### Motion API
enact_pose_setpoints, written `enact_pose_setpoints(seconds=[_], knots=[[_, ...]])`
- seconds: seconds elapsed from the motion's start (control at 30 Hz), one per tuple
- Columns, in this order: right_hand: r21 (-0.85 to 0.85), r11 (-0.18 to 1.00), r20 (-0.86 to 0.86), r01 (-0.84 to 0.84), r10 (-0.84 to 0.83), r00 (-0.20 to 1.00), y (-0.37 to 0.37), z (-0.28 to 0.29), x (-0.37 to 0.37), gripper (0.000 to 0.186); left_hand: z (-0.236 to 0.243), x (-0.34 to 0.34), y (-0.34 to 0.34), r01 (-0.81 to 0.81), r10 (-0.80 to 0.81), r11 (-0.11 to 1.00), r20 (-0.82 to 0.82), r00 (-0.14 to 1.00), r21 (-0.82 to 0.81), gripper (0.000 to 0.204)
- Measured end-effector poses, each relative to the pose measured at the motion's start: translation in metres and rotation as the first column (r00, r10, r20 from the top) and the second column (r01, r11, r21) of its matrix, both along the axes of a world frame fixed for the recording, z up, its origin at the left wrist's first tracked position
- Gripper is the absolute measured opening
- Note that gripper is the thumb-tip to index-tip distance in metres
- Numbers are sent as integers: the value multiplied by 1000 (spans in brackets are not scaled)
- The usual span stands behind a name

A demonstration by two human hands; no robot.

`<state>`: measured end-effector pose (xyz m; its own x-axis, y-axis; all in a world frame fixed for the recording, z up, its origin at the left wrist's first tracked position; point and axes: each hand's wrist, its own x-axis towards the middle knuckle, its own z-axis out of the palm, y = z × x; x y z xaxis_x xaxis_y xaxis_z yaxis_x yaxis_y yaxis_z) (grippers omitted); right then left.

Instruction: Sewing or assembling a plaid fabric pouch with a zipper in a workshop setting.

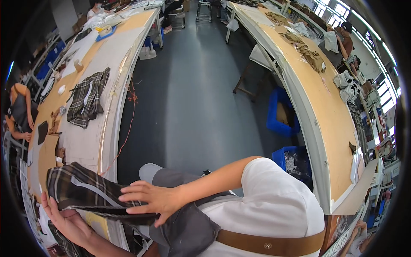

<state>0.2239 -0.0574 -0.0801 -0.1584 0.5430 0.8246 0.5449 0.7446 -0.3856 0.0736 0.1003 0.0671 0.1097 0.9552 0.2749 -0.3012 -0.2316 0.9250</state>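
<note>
A dark plaid fabric piece [92,188] with a pale grey strip and a zipper along its lower edge lies at the lower left, over the table's end. My left hand [72,222] holds it at the left end from beside and below, fingers raised along the edge. My right hand [158,199] rests on its right part with fingers spread, over the strip and zipper. Below, more plaid fabric [68,240] shows partly hidden. Another plaid piece [87,96] with a pale strip lies farther up the left table.
Long tables [323,130] flank a grey aisle [192,94]. Blue bins [282,128] sit below the right table, near a stool [252,68]. A red cord hangs at the left. A co-worker [21,111] works at the left table, another [344,43] at the right.
</note>
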Motion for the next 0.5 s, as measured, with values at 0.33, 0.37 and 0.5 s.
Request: enact_pose_setpoints(seconds=[0.33, 0.37, 0.5], knots=[[-169, 941, -258, 292, -328, 909, 22, 17, 20, 29, -4, -59, -19, 38, 12, 989, 336, 942, -142, 18], [-112, 939, -186, 325, -341, 922, 24, 22, 30, 25, -6, -74, -24, 87, -31, 988, 382, 923, -131, 11], [-168, 956, 64, 239, -232, 971, 14, 76, 68, 21, -50, -128, -35, -40, 16, 987, -150, 989, -156, 36]])
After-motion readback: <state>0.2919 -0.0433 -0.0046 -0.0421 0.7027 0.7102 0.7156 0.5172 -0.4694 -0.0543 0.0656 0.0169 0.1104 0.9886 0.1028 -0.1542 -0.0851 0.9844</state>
